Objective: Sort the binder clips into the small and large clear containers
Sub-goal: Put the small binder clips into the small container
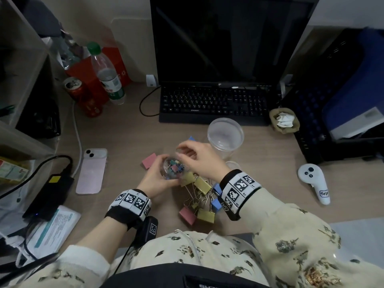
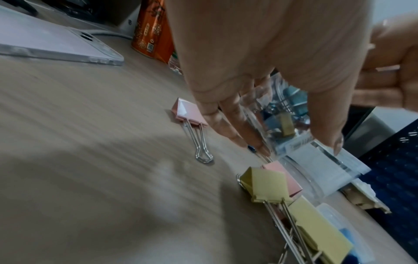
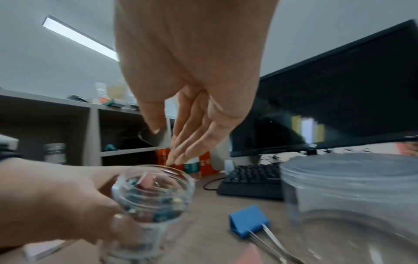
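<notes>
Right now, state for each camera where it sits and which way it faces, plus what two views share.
Head: worn on the head, looking forward and down at the wooden desk; both hands, banded wrists and floral sleeves show.
Left wrist: looks along the left hand, which holds the small clear plastic jar of tiny clips; pastel binder clips lie below.
Right wrist: looks along the right hand, fingers straight above that jar, toward the black monitor.
Shared: both wrist views show the jar and the left hand.
</notes>
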